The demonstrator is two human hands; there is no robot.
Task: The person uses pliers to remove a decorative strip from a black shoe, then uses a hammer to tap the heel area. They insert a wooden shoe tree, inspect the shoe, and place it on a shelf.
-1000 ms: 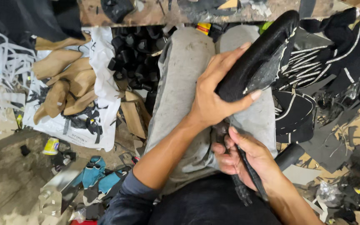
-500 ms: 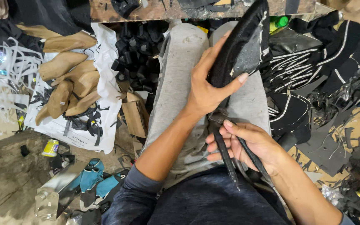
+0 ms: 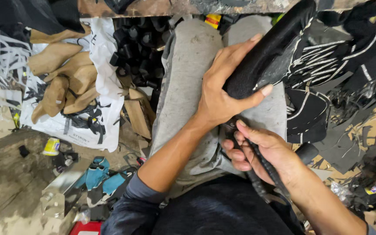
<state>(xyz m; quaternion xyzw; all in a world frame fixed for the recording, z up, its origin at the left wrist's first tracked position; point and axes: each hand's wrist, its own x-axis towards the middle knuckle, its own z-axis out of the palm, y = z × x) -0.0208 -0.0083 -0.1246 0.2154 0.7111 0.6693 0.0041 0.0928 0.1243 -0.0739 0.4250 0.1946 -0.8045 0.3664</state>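
The shoe upper [image 3: 268,61] lay across the person's grey-trousered lap [image 3: 188,69], its toe pointing up-right toward the worktop edge [image 3: 153,6]. The left hand [image 3: 223,93] was clamped around its heel end. The right hand [image 3: 257,150], just below, was closed on a thin black tool [image 3: 268,169], possibly a cord. Black uppers [image 3: 327,69] crowded the right; tan lasts [image 3: 64,82] lay well apart left. The upper had tilted lower than half a second earlier.
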